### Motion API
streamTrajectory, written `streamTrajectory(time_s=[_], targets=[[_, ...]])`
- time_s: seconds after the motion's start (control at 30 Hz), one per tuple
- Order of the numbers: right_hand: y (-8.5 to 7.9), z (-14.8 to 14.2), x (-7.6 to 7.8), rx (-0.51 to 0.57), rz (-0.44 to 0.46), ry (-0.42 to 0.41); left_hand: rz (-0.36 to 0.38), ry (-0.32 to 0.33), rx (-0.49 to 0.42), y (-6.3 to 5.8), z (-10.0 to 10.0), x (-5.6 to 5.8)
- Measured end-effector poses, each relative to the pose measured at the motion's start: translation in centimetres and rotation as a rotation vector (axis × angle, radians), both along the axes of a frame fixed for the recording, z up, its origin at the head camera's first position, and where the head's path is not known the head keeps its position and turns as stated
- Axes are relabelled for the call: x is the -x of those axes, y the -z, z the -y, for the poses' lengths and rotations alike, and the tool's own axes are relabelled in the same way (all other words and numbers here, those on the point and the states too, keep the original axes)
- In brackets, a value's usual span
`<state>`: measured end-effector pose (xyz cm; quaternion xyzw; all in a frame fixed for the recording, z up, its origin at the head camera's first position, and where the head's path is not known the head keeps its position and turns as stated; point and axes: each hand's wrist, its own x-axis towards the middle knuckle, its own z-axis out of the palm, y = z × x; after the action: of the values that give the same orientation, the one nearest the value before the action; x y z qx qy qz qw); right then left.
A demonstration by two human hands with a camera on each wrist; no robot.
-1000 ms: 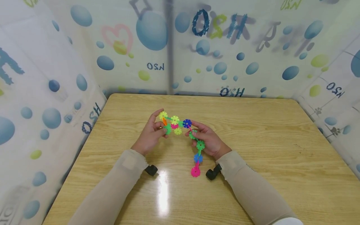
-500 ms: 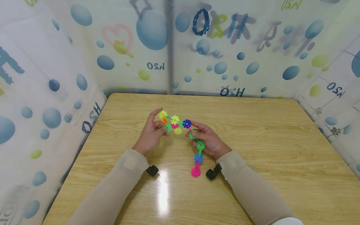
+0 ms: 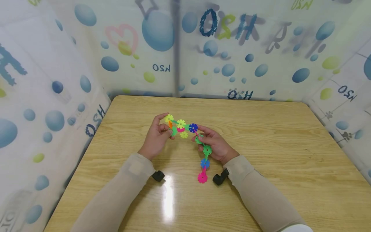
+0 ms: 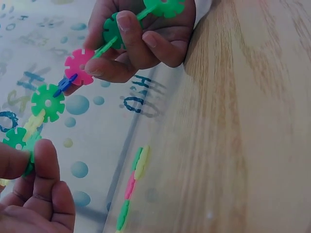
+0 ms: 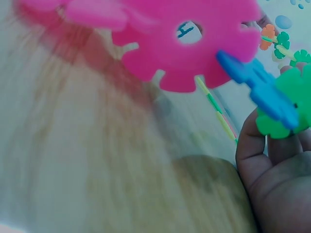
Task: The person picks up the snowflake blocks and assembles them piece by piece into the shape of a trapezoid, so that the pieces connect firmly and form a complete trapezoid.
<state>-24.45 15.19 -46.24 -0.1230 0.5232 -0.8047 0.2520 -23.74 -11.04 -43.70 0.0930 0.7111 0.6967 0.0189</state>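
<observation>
A chain of slotted plastic snowflake discs spans both hands above the table. My left hand [image 3: 155,138] pinches a green disc [image 3: 174,131] at one end between thumb and fingers; an orange disc [image 3: 170,124] and a yellow disc [image 3: 169,118] join it by the raised index finger. Toward the right follow another yellow disc [image 3: 181,123] and a dark blue disc [image 3: 193,128]. My right hand [image 3: 218,146] grips a green disc [image 3: 199,139] under its thumb. From there the chain hangs toward me, ending in a pink disc [image 3: 202,178], large and close in the right wrist view.
Flat on the wooden table [image 3: 275,138], a short row of joined discs [image 4: 132,182] shows edge-on in the left wrist view. Bubble-printed curtains [image 3: 226,64] stand behind and beside the table. Black wrist mounts [image 3: 158,176] stick out under both sleeves.
Both hands keep their hold on the chain and stay nearly in place. The green disc in my left fingers has turned slightly, and the whole head view has shifted a little.
</observation>
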Motion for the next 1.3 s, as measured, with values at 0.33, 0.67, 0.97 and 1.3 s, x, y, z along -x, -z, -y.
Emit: streamTrajectory(time_s=[0.33,0.67,0.97,1.3], targets=[[0.1,-0.2,-0.1,-0.03,-0.012,0.022,0.104,-0.005,0.069,0.3,0.2,0.2],[-0.2,0.3,-0.1,-0.117,-0.006,0.071,0.161,0.013,0.133,0.6,0.5,0.6],[-0.8,1.2,-0.5,-0.341,-0.03,0.075,0.086,0.039,0.078,0.4,1.3,0.7],[-1.8,3.0,-1.2,-0.602,-0.141,0.024,-0.132,0.043,0.04,0.0,1.0,0.2]])
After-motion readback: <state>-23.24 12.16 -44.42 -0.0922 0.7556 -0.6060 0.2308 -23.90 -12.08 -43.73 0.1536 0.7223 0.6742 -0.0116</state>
